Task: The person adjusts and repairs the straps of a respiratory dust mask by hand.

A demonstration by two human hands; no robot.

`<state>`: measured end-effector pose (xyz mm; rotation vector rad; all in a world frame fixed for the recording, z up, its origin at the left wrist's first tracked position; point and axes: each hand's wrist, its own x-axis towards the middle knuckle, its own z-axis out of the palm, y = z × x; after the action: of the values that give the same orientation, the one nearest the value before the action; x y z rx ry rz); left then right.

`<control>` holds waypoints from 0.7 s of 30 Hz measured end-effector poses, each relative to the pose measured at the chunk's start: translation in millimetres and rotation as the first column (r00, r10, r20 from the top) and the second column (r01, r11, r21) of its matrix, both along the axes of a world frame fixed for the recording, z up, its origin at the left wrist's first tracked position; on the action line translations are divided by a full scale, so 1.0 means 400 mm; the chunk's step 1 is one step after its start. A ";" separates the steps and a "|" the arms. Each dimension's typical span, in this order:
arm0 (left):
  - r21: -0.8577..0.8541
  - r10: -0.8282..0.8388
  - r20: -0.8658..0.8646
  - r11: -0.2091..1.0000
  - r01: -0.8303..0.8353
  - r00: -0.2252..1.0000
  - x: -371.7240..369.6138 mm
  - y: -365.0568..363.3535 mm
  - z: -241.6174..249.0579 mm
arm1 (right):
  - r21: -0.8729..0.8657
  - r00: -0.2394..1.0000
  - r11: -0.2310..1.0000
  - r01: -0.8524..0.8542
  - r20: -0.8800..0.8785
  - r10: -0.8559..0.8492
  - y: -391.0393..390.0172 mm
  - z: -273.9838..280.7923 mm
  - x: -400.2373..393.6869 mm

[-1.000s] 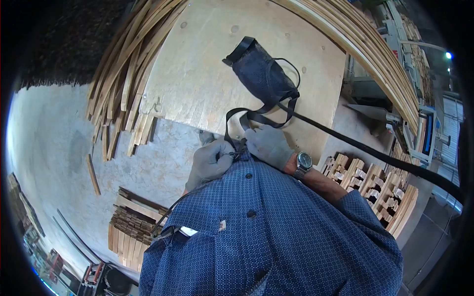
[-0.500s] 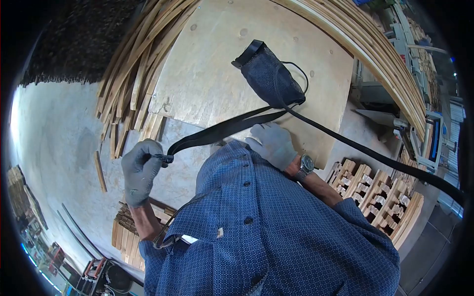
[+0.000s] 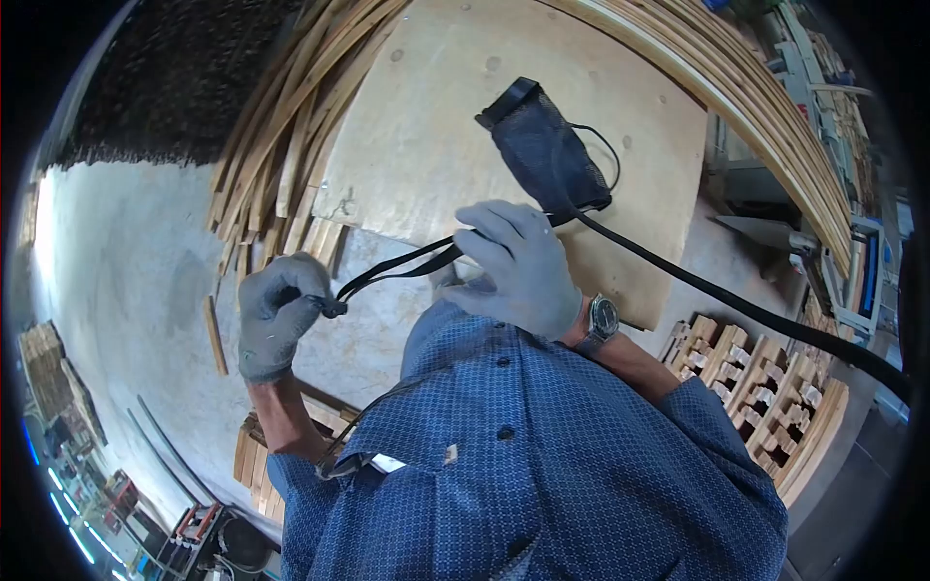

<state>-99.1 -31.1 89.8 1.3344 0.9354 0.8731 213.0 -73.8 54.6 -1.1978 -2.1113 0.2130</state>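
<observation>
A black strap (image 3: 407, 263) stretches almost level between two gloved hands. The left hand (image 3: 276, 312) pinches its free end in a closed fist; the right hand (image 3: 518, 266), fingers loosely spread, lies over it nearer the mesh pouch (image 3: 547, 155) on the plywood board (image 3: 426, 126).

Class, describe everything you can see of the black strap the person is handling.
The black strap looks like flat woven webbing. Its end is pinched in the grey-gloved left hand; it runs doubled, fairly taut, under the grey-gloved right hand toward the black mesh pouch lying on the plywood board. A longer run leads off to the right edge.
</observation>
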 end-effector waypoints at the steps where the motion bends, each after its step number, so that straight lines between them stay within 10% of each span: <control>1: 0.017 -0.035 -0.002 0.999 0.035 0.999 0.001 0.006 0.005 | -0.003 0.997 0.997 -0.073 -0.014 0.073 0.024 0.009 -0.016; 11: -0.021 0.067 0.146 0.998 -0.065 0.987 0.037 0.061 0.011 | -0.120 0.954 0.966 -0.228 -0.225 0.198 0.081 0.017 -0.120; 16: -0.143 0.275 0.501 0.962 -0.234 0.821 0.109 0.047 -0.060 | -0.137 0.964 0.984 -0.113 -0.254 0.075 0.089 0.028 -0.132; 17: 0.093 0.416 -0.208 0.910 -0.405 0.885 0.146 0.034 -0.054 | -0.114 0.965 0.988 -0.101 -0.254 0.069 0.094 0.033 -0.130; 19: -0.330 0.428 0.504 0.898 -0.291 0.751 0.213 -0.015 -0.058 | -0.085 0.967 0.993 -0.080 -0.250 0.056 0.101 0.033 -0.125; 21: -0.475 0.377 0.477 0.871 -0.128 0.794 0.210 -0.036 -0.125 | -0.024 0.970 0.996 -0.081 -0.231 0.073 0.108 0.022 -0.130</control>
<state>-15.2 -45.3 40.0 0.5203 0.7827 1.1184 160.9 -30.5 63.5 -1.0566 -1.9583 0.4049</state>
